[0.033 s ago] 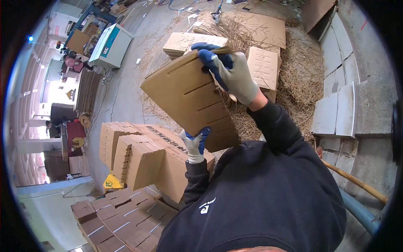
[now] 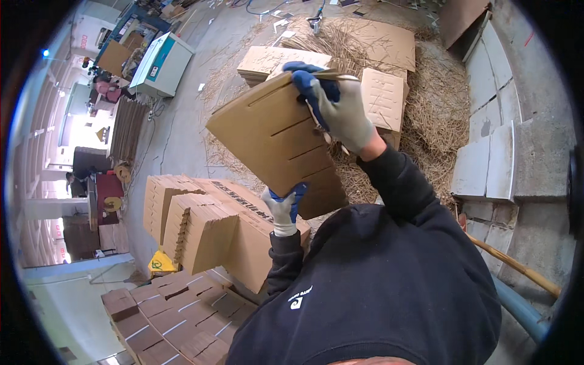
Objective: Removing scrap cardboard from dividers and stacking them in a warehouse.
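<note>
I hold a thick bundle of flat brown slotted cardboard sheets (image 2: 274, 143) tilted in front of my chest. My right hand (image 2: 334, 109), in a grey glove with blue fingers, grips the bundle's upper far edge. My left hand (image 2: 283, 208), in the same kind of glove, grips its lower near edge from underneath. Both arms wear dark sleeves. The bundle hides part of the floor behind it.
Stacks of folded cardboard (image 2: 201, 231) stand at my lower left, with more stacks (image 2: 170, 316) below them. Cardboard piles (image 2: 383, 97) lie on shredded strips ahead. A white and teal machine (image 2: 161, 64) is far left. Concrete slabs (image 2: 486, 164), a wooden pole (image 2: 517, 264) and a blue pipe (image 2: 517, 310) are on the right.
</note>
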The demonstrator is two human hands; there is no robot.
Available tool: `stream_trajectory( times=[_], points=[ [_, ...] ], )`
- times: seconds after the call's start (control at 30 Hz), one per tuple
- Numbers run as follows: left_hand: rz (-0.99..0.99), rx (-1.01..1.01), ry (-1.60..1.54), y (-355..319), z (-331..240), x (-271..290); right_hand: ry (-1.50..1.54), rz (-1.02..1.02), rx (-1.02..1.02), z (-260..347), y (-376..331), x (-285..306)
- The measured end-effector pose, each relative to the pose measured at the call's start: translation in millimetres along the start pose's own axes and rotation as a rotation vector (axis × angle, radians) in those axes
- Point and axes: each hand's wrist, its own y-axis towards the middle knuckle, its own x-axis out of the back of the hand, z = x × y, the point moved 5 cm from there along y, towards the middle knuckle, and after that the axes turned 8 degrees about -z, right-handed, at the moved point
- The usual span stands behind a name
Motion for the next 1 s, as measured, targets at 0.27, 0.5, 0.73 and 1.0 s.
stream_trajectory(
  times=[0.27, 0.5, 0.73, 1.0],
  points=[
    [-0.072, -0.163, 0.321, -2, 7, 8, 0.504, -0.274, -0.516, -21, 2, -6],
    [-0.347, 0.01, -0.141, 1, 17, 65, 0.618, -0.324, -0.573, -84, -11, -17],
    [-0.186, 0.092, -0.272, 17, -2, 122, -0.725, 1.236, 0.024, -136, -101, -70],
    [-0.561, -0.044, -0.1, 36, -33, 168, 0.047, 0.398, -0.456, -103, -66, -138]
  ],
)
